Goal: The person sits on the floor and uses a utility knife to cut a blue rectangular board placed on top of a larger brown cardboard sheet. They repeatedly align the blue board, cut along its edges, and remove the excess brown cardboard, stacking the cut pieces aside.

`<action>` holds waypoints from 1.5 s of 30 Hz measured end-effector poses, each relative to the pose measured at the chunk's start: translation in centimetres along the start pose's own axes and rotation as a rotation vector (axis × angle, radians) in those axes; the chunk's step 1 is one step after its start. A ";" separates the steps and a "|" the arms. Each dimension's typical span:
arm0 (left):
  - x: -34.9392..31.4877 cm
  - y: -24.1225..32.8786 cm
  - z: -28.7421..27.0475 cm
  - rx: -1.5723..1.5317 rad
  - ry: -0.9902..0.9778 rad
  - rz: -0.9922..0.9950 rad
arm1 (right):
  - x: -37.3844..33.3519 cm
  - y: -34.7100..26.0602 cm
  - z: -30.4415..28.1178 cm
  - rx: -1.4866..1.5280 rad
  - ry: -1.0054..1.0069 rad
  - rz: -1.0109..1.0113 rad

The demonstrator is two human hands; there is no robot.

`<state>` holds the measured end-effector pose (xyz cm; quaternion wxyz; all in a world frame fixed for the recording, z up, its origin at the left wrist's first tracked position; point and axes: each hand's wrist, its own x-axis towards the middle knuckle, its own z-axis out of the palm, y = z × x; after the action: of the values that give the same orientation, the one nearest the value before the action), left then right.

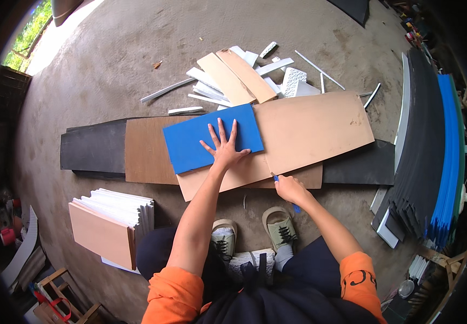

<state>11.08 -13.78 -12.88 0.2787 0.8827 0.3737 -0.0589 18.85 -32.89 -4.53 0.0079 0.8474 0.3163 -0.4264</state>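
Note:
My left hand (224,147) lies flat with spread fingers on a blue rectangular board (190,141). This board rests on a long tan foam-like sheet (320,121) and is tilted slightly. In my right hand (292,190) is a small blue-handled cutter (275,177), its tip at the sheet's near edge. A thin line runs across the tan sheet there, close to the blue board's right edge. Beneath the sheet lie a brown board (147,151) and a longer black board (93,146). My fingers hide most of the cutter's handle.
White and tan offcuts (239,81) are heaped beyond the sheet. A stack of tan and white boards (104,227) stands left of my legs. Tall black sheets (420,140) and blue sheets (449,162) lean along the right. My shoes (279,224) are close to the near edge.

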 end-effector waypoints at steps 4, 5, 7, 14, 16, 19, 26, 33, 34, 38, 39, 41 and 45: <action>-0.1 0.2 -0.3 0.051 -0.012 0.006 | 2.3 -0.7 -3.6 -0.039 0.232 -0.097; -0.2 -0.1 -0.3 0.064 -0.008 -0.010 | 3.0 -2.1 -5.1 0.060 0.289 -0.081; -0.1 0.2 0.1 0.084 -0.011 -0.019 | 7.2 -2.2 -6.0 0.051 0.494 -0.157; -0.4 0.1 0.5 0.098 0.018 -0.008 | 15.2 -5.2 -6.8 0.093 0.433 -0.150; -0.6 0.3 0.4 0.096 0.015 -0.006 | 16.3 -5.1 -6.9 0.070 0.409 -0.128; -0.6 0.4 0.7 0.092 0.024 -0.010 | 16.8 -5.8 -8.6 0.105 0.115 -0.049; -0.4 0.1 -0.1 0.054 0.017 -0.018 | 7.6 -3.5 -3.7 0.121 -0.024 0.070; -0.5 0.6 -0.3 0.030 0.017 -0.014 | 0.7 0.8 3.5 0.067 0.104 0.049; -0.6 0.7 -0.3 0.027 0.011 -0.013 | 0.2 1.0 3.9 0.062 0.103 0.053; -0.7 0.7 -0.1 0.025 0.003 -0.006 | -0.7 1.2 4.7 0.063 0.161 0.033; -0.7 0.7 -0.1 0.024 0.007 -0.002 | -1.0 1.3 5.0 0.054 0.141 0.039; -0.7 0.6 0.0 0.034 0.008 0.001 | -1.1 1.9 5.3 0.034 0.107 0.046; -0.6 0.0 -0.5 0.022 0.014 -0.007 | -1.7 2.0 0.5 0.250 -0.064 0.070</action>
<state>10.60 -13.94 -12.31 0.2660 0.8848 0.3782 -0.0578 18.86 -35.51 -4.09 -0.0729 0.8382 0.2306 -0.4887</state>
